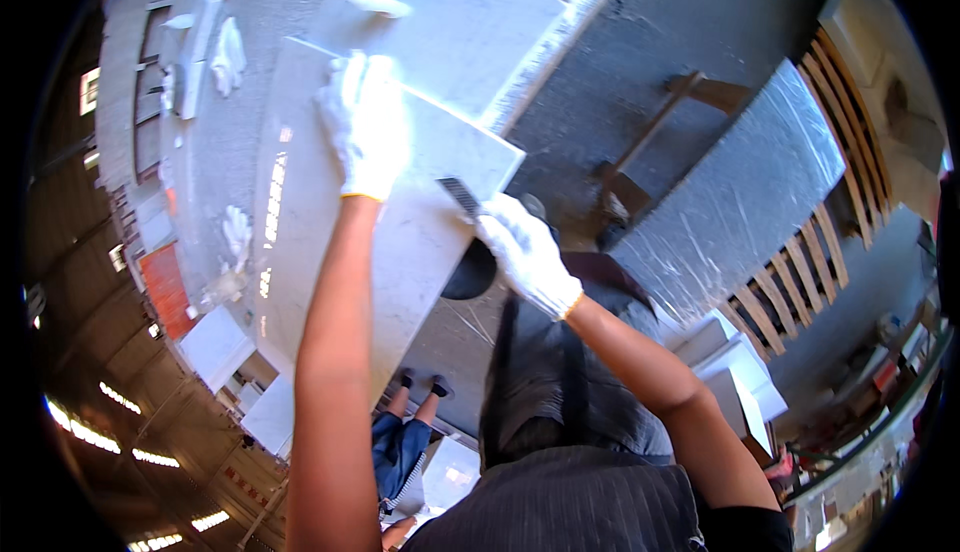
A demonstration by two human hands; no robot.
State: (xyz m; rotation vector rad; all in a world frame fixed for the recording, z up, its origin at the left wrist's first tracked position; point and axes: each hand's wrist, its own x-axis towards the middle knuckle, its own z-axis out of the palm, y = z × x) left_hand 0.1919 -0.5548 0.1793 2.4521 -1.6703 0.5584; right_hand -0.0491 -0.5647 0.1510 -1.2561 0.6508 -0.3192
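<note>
My left hand (365, 127), in a white knit glove, lies with stretched fingers on a pale, smooth slab (420, 142); glare washes out part of it. In my right hand (525, 252), also gloved in white, is a dark flat strip-like tool (459, 195). The tool's free end points up and left, over the slab's right-hand edge. Its other end is hidden in my closed fingers, and I cannot tell whether it touches the slab.
Loose white gloves (228, 55) lie left of the slab, near a reddish-orange block (166, 288). Beyond stands another pale slab (430, 22). To the right are a scratched grey tabletop (735, 192) and wooden slats (800, 272). Another person (398, 447) is near the lower edge.
</note>
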